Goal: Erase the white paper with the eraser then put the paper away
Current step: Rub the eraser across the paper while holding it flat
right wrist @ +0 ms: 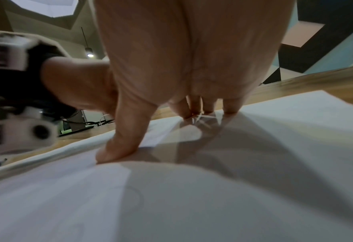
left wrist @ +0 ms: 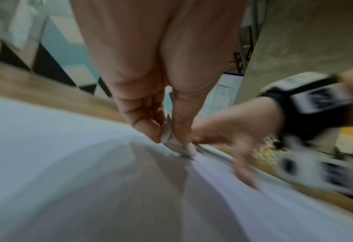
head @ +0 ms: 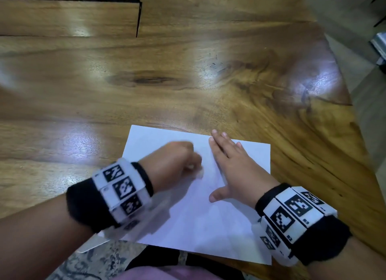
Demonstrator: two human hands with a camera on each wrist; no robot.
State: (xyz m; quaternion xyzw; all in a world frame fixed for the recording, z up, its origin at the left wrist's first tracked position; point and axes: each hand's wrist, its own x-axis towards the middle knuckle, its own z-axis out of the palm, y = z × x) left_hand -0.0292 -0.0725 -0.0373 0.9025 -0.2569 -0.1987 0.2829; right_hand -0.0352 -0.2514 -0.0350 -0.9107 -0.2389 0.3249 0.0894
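Pinching the eraser in the left hand and rubbing mid-sheet, right hand flat with fingers straight, pinning the white paper at the table's near edge; erasing step underway, next likely calling for firm holding.

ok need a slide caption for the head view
Left hand rubs a small white eraser over white paper while the flat right hand pins it.

Each wrist wears a black fabric band ringed by white blocks printed with black-and-white codes.
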